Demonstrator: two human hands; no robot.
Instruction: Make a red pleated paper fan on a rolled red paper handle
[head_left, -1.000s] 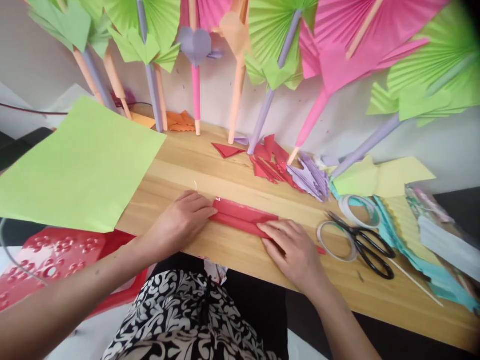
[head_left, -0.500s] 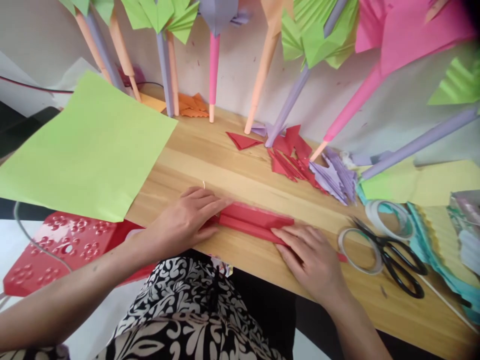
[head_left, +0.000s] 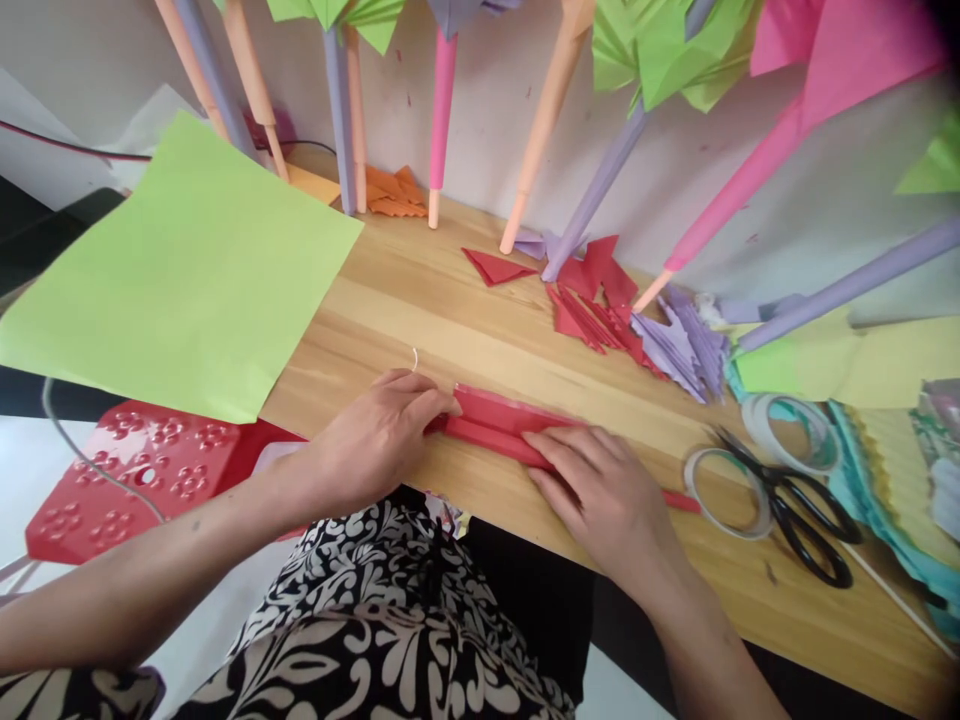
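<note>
A red sheet of paper (head_left: 495, 422), partly rolled into a long tube along its near edge, lies near the table's front edge between my hands. My left hand (head_left: 394, 430) is closed on its left end, thumb and fingers pressed together over the roll. Bent over the right part is my right hand (head_left: 592, 480), its fingertips closed on the rolled edge and covering that end. A thin red tube end (head_left: 681, 501) sticks out beyond my right hand; whether it belongs to the same roll is hidden.
Black-handled scissors (head_left: 802, 510) and tape rolls (head_left: 726, 492) lie at the right. A large green sheet (head_left: 180, 270) covers the left of the table (head_left: 390, 290). Red folded scraps (head_left: 600, 310) lie along the back. Paper flowers on rolled stems (head_left: 577, 190) lean against the wall.
My right hand has slid left and inward along the red paper, and less of the sheet shows. More of the thin red tube end shows at right. The whole view has shifted slightly.
</note>
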